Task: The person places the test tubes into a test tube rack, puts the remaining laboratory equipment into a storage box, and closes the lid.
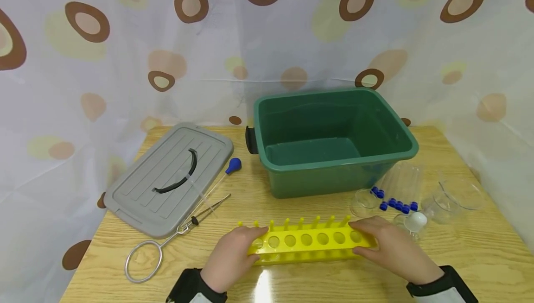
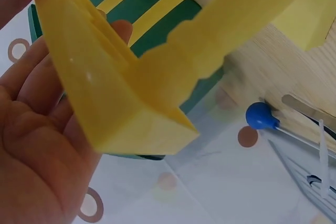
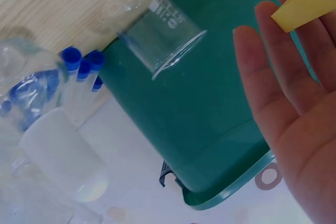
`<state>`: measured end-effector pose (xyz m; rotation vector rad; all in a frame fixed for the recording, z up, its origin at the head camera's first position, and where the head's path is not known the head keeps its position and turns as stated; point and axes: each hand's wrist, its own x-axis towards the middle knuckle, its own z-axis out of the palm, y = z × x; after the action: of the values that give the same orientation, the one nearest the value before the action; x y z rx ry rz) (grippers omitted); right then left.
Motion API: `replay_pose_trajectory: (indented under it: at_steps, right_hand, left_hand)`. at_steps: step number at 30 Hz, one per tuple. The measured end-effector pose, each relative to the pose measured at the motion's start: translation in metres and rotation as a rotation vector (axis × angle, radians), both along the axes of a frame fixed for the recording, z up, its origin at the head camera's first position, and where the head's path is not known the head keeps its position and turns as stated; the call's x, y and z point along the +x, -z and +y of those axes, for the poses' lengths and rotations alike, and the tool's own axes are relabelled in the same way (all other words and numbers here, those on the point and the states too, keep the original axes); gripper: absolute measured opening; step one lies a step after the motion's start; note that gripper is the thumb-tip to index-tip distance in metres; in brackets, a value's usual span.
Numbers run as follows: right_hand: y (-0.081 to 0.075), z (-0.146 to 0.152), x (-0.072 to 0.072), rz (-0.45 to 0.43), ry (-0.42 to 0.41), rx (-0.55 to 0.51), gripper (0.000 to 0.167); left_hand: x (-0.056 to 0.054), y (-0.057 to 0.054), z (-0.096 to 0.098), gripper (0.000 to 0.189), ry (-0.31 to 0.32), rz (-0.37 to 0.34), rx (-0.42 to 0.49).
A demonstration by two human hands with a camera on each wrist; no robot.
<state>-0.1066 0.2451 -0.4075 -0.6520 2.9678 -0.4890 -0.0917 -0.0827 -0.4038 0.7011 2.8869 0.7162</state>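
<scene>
A yellow test tube rack [image 1: 306, 241] with a row of round holes and upright pegs lies crosswise near the front of the table. My left hand [image 1: 234, 257] grips its left end and my right hand [image 1: 394, 249] holds its right end, thumbs on the near side. In the left wrist view, the rack's end [image 2: 105, 93] lies between the thumb and fingers of the left hand [image 2: 42, 145]. The right wrist view shows the fingers of the right hand [image 3: 299, 93] reaching behind a corner of the rack [image 3: 310, 3]. Whether the rack touches the table is hard to tell.
Behind the rack stands a green bin [image 1: 317, 178]. Its grey lid [image 1: 167, 187] lies left, with a blue-bulbed dropper [image 1: 234, 165] and a metal ring clamp [image 1: 143, 261] nearby. Right are a small beaker [image 1: 364, 201], blue-capped test tubes [image 1: 400, 180], a white-topped glass item [image 1: 416, 221] and larger glassware [image 1: 444, 205].
</scene>
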Motion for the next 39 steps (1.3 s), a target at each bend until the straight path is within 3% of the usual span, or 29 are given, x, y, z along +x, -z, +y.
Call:
replay_pose_trajectory:
  at_steps: [8,13,20,23,26,31,39]
  right_hand:
    - [-0.003,0.016,0.001,-0.026,0.038,0.006,0.045]
    - [-0.005,0.02,0.001,-0.027,0.027,0.047,0.044]
    - [-0.006,0.03,0.001,0.011,0.001,0.079,0.043]
    - [-0.007,0.034,-0.001,0.002,-0.002,0.09,0.043]
    - [-0.008,0.036,-0.006,-0.026,0.01,0.106,0.044]
    - [-0.01,0.034,-0.015,-0.077,0.004,0.124,0.043]
    - [-0.021,0.025,-0.034,-0.007,-0.067,0.186,0.042]
  left_hand:
    - [-0.011,0.004,0.015,0.047,-0.001,0.016,0.02]
    - [-0.015,0.01,0.011,0.051,-0.029,0.036,0.06]
    - [-0.014,0.022,-0.011,0.063,-0.231,-0.079,0.225]
    - [-0.013,0.032,-0.016,0.06,-0.275,-0.151,0.315]
    - [-0.014,0.04,-0.017,0.056,-0.292,-0.203,0.401]
    - [-0.018,0.048,-0.017,0.052,-0.311,-0.218,0.48]
    - [-0.024,0.049,-0.017,0.048,-0.328,-0.238,0.515]
